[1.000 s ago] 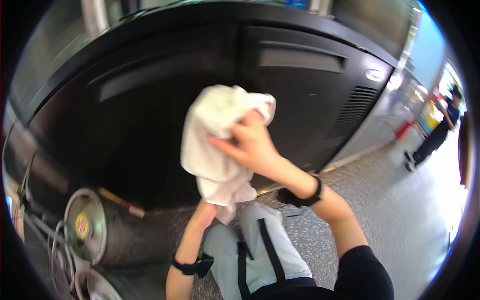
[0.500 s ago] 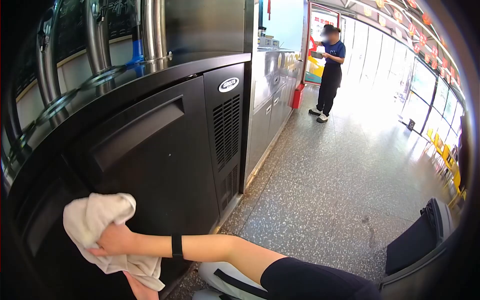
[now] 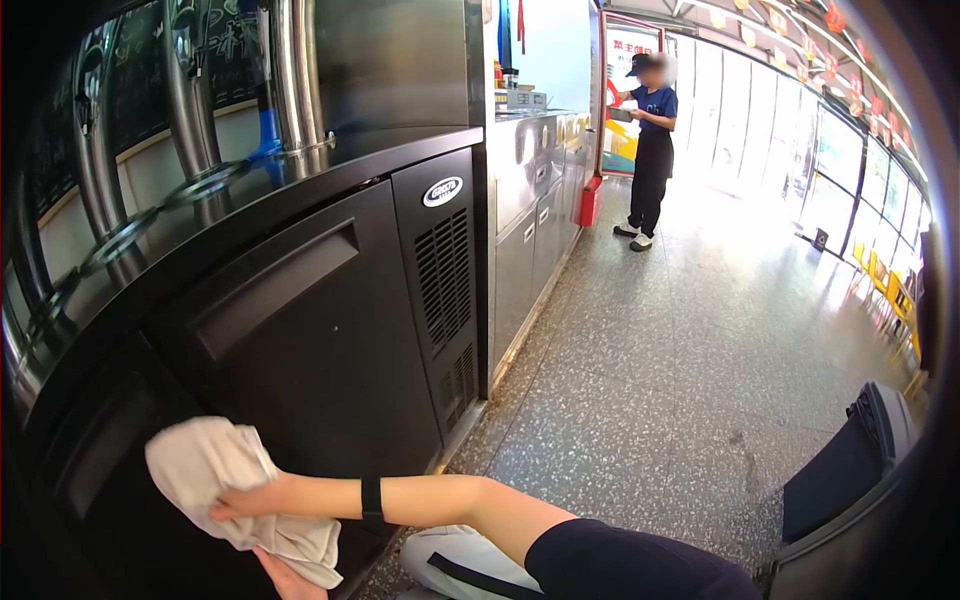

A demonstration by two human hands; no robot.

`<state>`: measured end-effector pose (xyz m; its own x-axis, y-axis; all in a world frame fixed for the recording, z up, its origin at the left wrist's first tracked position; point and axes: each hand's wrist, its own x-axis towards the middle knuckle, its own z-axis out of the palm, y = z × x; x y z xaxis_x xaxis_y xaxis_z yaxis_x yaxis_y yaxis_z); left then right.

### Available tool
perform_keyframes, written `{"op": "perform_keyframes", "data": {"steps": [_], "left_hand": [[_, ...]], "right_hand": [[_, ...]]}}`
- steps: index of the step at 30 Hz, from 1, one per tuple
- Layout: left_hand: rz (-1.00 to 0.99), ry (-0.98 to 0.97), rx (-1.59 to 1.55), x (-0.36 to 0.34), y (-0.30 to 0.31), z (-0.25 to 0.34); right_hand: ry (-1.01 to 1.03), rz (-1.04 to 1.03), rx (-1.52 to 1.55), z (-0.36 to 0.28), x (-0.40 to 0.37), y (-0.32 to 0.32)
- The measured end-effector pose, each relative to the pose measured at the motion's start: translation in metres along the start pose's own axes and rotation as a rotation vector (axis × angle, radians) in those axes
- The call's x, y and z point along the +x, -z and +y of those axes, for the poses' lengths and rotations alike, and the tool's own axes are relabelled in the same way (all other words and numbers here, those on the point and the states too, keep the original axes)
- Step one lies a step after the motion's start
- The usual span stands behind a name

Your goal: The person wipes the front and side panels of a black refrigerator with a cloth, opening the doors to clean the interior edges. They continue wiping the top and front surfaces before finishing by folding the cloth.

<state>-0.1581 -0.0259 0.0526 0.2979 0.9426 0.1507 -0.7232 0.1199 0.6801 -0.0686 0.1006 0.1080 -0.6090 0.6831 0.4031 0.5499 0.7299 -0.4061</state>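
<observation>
My right hand (image 3: pixel 250 498), with a black band at the wrist, is closed on a pale cloth (image 3: pixel 212 462). The cloth is bunched over the hand and lies against the lower black door (image 3: pixel 330 330) of an under-counter cabinet. Part of the cloth hangs below the hand. My left hand (image 3: pixel 285 578) shows only in part at the bottom edge of the view, at the hanging end of the cloth. Its fingers are hidden, so whether it grips the cloth cannot be seen.
A vent grille (image 3: pixel 445 275) is beside the door. Steel drawers (image 3: pixel 530 240) run beyond it. Farther back, a person (image 3: pixel 652 150) stands holding something white. A dark bin (image 3: pixel 840 470) stands at right on the speckled floor (image 3: pixel 620 380). Yellow chairs (image 3: pixel 885 285) stand farther off.
My right hand and the cloth have moved right and slightly down across the door, and the cloth is spread flatter. My left hand has shifted slightly right. The view has tilted a little.
</observation>
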Motion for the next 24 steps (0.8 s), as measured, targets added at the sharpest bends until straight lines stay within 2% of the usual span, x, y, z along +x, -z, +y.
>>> {"op": "perform_keyframes", "data": {"steps": [1, 3, 5, 6, 7, 8, 10, 12, 15, 17, 19, 20, 21, 23, 24], "left_hand": [[0.003, -0.023, 0.037, 0.002, -0.015, 0.008], [-0.002, -0.030, -0.016, 0.005, -0.018, 0.018], [0.043, -0.054, -0.047, 0.009, -0.021, 0.021], [-0.047, -0.055, -0.077, 0.012, -0.020, 0.019], [-0.118, -0.057, -0.099, 0.013, -0.015, 0.016], [-0.158, -0.065, -0.112, 0.007, -0.004, 0.015], [0.127, -0.036, -0.033, -0.005, 0.025, 0.010], [0.171, -0.043, 0.008, -0.013, 0.009, 0.010], [0.303, -0.014, 0.029, -0.016, 0.012, 0.001], [0.335, 0.062, -0.042, -0.017, 0.052, -0.028], [0.349, 0.188, -0.240, -0.026, 0.059, -0.044], [0.302, 0.172, -0.279, -0.041, 0.074, -0.062], [0.344, 0.186, -0.295, -0.048, 0.072, -0.066], [0.378, 0.198, -0.303, -0.053, 0.062, -0.065], [0.360, 0.201, -0.272, -0.055, 0.052, -0.060]], "right_hand": [[0.051, 0.089, -0.116, -0.008, 0.002, 0.012], [0.212, 0.452, -0.252, -0.032, 0.003, 0.026], [0.189, 0.468, -0.161, -0.043, 0.007, 0.022], [0.178, 0.471, -0.103, -0.053, 0.007, 0.026], [-0.069, -0.322, 0.348, -0.049, 0.016, 0.038], [-0.026, -0.420, 0.345, -0.048, 0.021, 0.033], [0.067, -0.279, 0.285, -0.041, 0.020, 0.003], [0.079, -0.208, 0.252, -0.037, 0.014, -0.022], [0.027, -0.236, 0.292, -0.026, -0.004, -0.054], [-0.027, -0.242, 0.409, -0.017, -0.025, -0.065], [-0.119, -0.203, 0.619, -0.006, -0.054, -0.077], [-0.154, -0.172, 0.726, -0.004, -0.070, -0.083], [-0.114, -0.121, 0.750, 0.004, -0.082, -0.090], [0.419, 0.164, 0.074, 0.039, -0.091, -0.114], [0.333, 0.153, 0.153, 0.030, -0.095, -0.107]]}}
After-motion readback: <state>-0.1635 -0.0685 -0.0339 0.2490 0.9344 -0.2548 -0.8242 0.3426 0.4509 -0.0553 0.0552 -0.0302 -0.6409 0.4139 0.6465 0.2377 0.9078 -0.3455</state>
